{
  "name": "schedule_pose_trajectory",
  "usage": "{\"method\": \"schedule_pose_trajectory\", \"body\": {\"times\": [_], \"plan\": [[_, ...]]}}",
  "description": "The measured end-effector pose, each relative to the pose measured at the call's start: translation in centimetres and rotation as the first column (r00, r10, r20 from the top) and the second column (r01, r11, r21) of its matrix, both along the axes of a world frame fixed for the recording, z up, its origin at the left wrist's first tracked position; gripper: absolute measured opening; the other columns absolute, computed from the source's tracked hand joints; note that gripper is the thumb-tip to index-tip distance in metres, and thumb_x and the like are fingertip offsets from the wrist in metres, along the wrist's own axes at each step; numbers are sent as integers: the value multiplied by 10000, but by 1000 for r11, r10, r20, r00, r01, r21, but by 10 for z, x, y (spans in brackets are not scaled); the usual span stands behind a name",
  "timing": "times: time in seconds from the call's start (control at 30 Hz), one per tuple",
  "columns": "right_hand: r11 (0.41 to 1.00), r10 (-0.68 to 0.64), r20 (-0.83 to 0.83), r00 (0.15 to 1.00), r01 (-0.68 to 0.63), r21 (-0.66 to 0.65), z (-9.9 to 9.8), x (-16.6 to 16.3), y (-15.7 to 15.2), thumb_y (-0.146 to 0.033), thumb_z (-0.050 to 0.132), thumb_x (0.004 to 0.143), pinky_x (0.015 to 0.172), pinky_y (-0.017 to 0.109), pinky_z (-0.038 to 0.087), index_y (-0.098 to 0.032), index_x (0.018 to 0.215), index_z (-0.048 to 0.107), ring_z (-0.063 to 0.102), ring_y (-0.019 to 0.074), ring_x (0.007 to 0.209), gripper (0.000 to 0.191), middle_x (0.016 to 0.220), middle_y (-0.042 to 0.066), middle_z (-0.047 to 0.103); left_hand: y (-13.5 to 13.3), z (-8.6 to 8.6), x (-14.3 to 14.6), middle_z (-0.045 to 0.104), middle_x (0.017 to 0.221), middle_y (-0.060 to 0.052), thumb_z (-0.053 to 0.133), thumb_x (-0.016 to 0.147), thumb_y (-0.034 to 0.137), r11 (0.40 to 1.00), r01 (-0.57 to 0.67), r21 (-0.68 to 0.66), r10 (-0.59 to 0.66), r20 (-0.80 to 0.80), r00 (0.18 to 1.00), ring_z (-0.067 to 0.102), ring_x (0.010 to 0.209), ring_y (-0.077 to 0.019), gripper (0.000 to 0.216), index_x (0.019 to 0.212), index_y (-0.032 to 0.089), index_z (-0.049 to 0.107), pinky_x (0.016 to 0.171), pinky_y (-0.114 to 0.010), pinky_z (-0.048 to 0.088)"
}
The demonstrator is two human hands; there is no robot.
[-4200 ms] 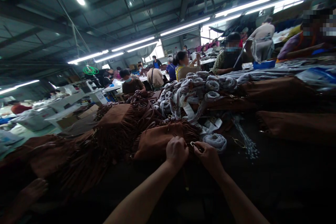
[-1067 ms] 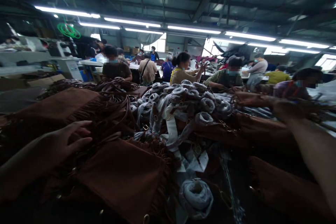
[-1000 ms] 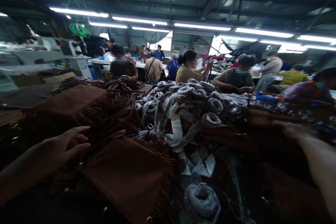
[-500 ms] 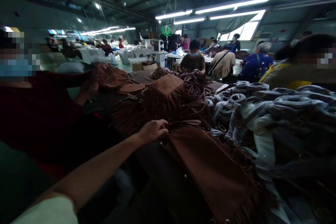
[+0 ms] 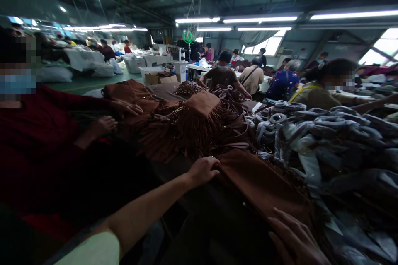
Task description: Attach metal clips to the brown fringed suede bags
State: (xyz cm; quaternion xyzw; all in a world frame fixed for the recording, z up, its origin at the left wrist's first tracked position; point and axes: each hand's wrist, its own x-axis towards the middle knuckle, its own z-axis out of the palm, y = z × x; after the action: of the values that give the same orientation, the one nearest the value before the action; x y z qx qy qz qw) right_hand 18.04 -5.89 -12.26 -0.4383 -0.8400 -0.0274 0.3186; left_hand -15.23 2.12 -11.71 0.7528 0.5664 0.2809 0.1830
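Note:
A brown fringed bag (image 5: 264, 178) lies slantwise in front of me, its fringe along the far right side. My left hand (image 5: 202, 171) pinches the bag's upper left corner, with thumb and fingers closed on the edge. At the lower right, my right hand (image 5: 297, 238) has its fingers stretched out over the bag's near end; it touches or hovers just above it, I cannot tell which. Beyond my left hand sits a heap of more brown fringed bags (image 5: 203, 103) with straps and metal rings.
Rolled straps in clear plastic wrap (image 5: 329, 122) are piled at the right. A co-worker in a dark red top (image 5: 62, 107) stands close at the left, hands on the brown heap. Another person in a dark shirt (image 5: 222, 76) works behind the heap. A cardboard box (image 5: 160, 79) stands farther back.
My right hand has come into view at the lower right, over the bag. My left hand appears a little farther right and lower, still on the bag's corner. The co-worker's hands have parted.

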Motion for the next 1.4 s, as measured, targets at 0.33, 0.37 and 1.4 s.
{"method": "schedule_pose_trajectory", "body": {"times": [0.33, 0.37, 1.4], "plan": [[934, -267, 185, 946, 301, -194, 8, -54, 11, -283, 574, 803, 904, 381, 439, -237, 1048, 647, 531, 247, 1060, 260, 1109, 48, 631, 2, -8, 9, 566, 1087, -93, 692, 726, 396, 997, -65, 42, 74, -265, 961, 515, 1061, -250, 528, 1190, 201, 533, 939, -349, 396], [924, -259, 192, 946, 301, -235, 11, -52, 14, -286, 566, 808, 894, 370, 439, -243, 999, 665, 540, 239, 1041, 219, 1081, 44, 641, 3, -6, 10, 565, 1077, -93, 690, 727, 403, 997, -59, 40, 68, -278, 958, 514, 1055, -252, 521, 1183, 203, 537, 933, -352, 397], [708, -645, -436, 628, 275, -651, -16, 7, -21, -552, 606, 708, 735, 345, 512, -162, 946, 659, 656, 242, 819, 459, 900, 84, 695, -100, -10, 200, 690, 924, -102, 625, 732, 504, 969, 75, -236, -70, 29, 997, 652, 854, -254, 474, 1059, 166, 571, 691, -300, 465]]}}
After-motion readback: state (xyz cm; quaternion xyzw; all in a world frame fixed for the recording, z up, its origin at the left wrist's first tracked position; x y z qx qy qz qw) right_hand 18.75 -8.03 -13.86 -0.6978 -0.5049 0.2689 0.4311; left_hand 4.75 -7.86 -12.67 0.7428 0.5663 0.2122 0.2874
